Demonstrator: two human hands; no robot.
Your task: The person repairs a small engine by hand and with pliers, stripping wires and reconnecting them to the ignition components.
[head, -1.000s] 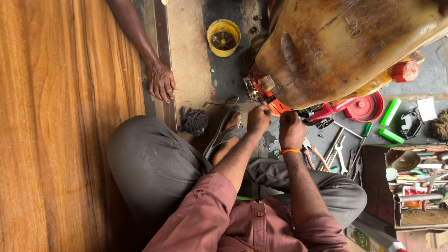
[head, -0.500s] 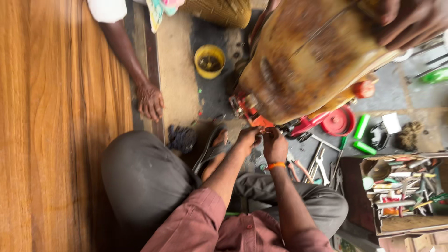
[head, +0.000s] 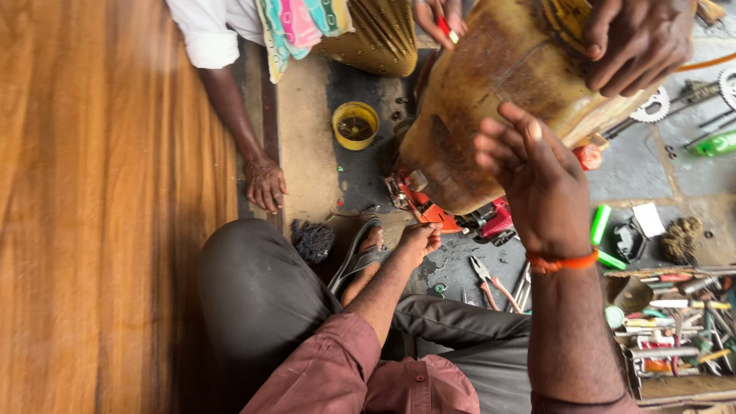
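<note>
One large, stained yellow-brown container (head: 498, 84) is held tilted above the red machine (head: 429, 203) that sits on the floor. Another person's hand (head: 640, 42) grips the container's upper right side. A second hand of another person (head: 437, 15) is at the container's top left edge, holding a small red object whose kind cannot be told.

The right hand (head: 537, 176) is raised just below and right of the container's lower body, palm toward it, fingers (head: 502, 142) spread and released; whether they touch the wall cannot be told. An orange band (head: 563, 263) circles this wrist.

The left hand (head: 418, 241) is low, below the container and just beside the red machine, fingers curled loosely inward; whether they hold anything cannot be told.

A foot in a grey sandal (head: 364, 257) lies left of the left hand. Pliers with pink handles (head: 491, 280) lie on the floor below the machine. A yellow cup (head: 355, 125) stands left of the container. A co-worker's other hand (head: 264, 184) rests flat on the floor, further left of the cup, beside the wooden panel (head: 100, 207). A tray of mixed tools (head: 675, 322) sits well right of and below the container.
</note>
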